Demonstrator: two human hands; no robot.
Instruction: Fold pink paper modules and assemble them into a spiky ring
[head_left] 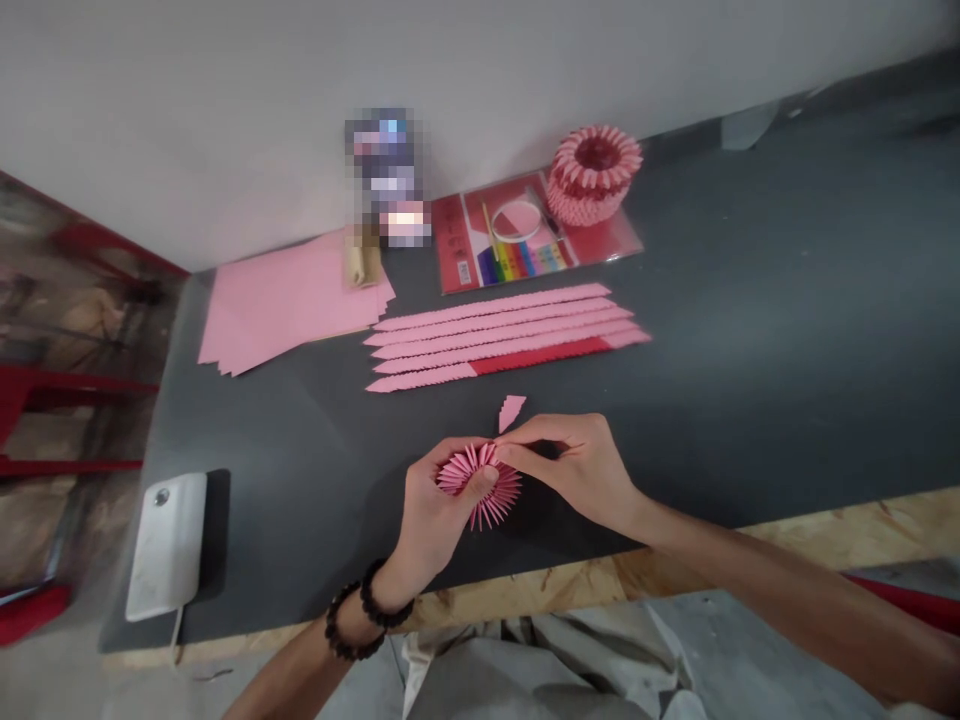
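Observation:
Near the table's front edge, my left hand (442, 500) grips a round pink folded-paper ring (501, 492), its thumb laid across the middle and its pointed pieces fanning outward. My right hand (574, 460) is pinched at the ring's upper right edge, on what looks like a pink folded-paper piece; the fingertips hide most of it. Just beyond the fingers lies a short stack of pink folded pieces (511, 411). Farther back, several long pink rows of nested folded pieces (495, 325) lie side by side, one with a red stretch (540, 356).
Pink paper sheets (277, 300) lie at the back left, with a tape roll (362, 262) on their edge. A finished-looking pink paper vessel (595, 178) stands on a red packet (457, 245) by the wall. A white corded device (166, 545) sits at the left edge.

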